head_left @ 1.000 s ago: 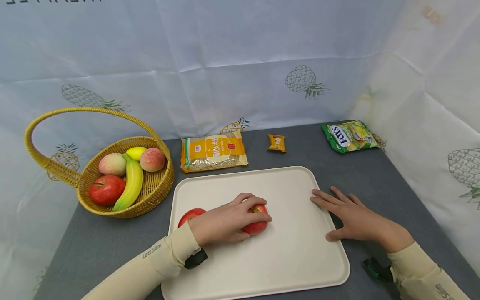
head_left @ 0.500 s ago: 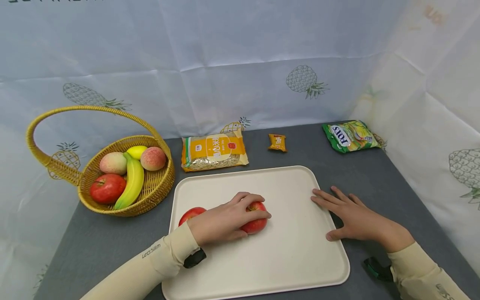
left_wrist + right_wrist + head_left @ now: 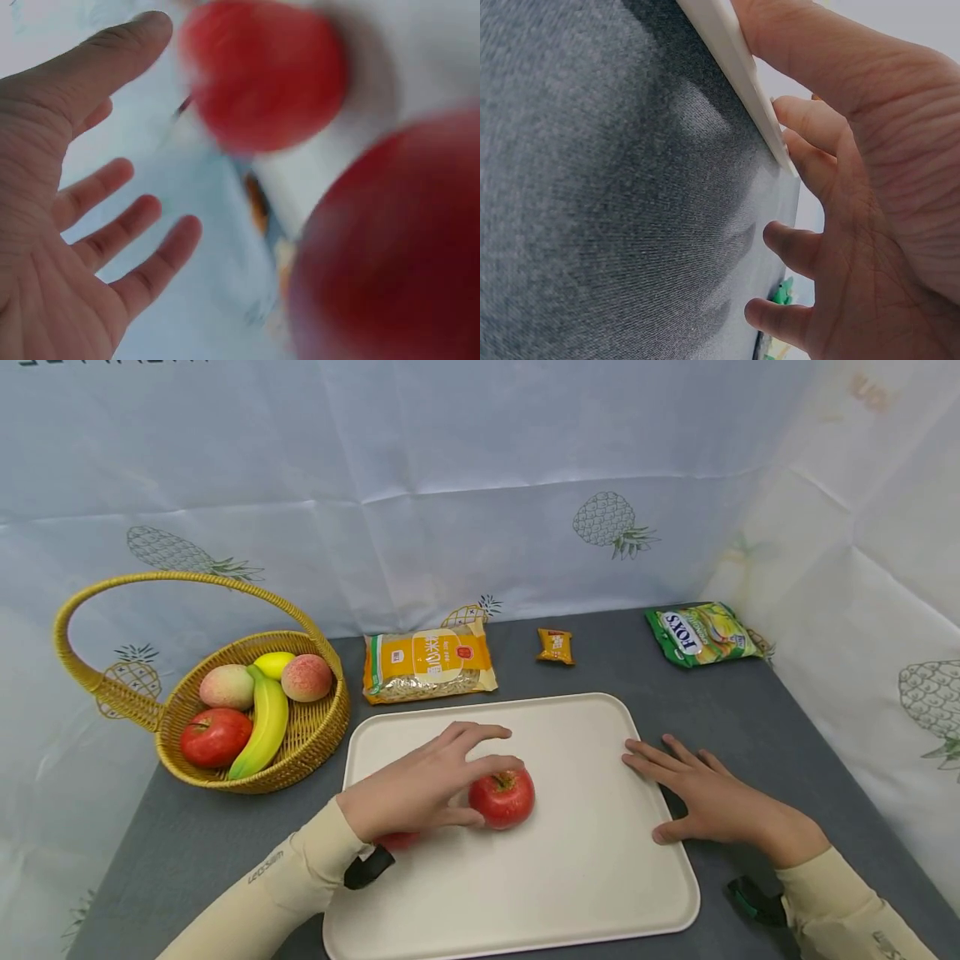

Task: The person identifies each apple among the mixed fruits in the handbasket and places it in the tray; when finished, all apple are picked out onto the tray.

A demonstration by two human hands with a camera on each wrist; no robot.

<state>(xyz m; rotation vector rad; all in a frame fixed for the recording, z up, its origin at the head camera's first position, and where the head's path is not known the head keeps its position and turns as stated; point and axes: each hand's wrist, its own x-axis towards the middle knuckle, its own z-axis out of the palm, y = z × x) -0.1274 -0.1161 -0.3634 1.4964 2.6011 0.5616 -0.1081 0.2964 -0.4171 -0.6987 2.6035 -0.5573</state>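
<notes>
A red apple point(image 3: 504, 800) stands near the middle of a cream tray point(image 3: 577, 877). Just left of it hovers my left hand point(image 3: 431, 781), fingers spread and relaxed, holding nothing. The left wrist view shows the thumb and fingers apart from that apple point(image 3: 262, 75), with a second apple point(image 3: 397, 255) large and blurred at the lower right. Under my left wrist, that second apple is mostly hidden in the head view. My right hand point(image 3: 712, 793) rests with spread fingers on the tray's right edge; the right wrist view shows the thumb against the rim point(image 3: 724, 45).
A wicker basket point(image 3: 315, 747) with an apple, a banana, two peaches and a lemon stands at the left. Behind the tray lie a yellow grain packet point(image 3: 427, 664), a small orange wrapped snack point(image 3: 555, 646) and a green Fox's bag point(image 3: 703, 633).
My left hand has let go of the apple and drawn back to the left, its fingers opening. The apple stays on the tray. The right hand has not moved.
</notes>
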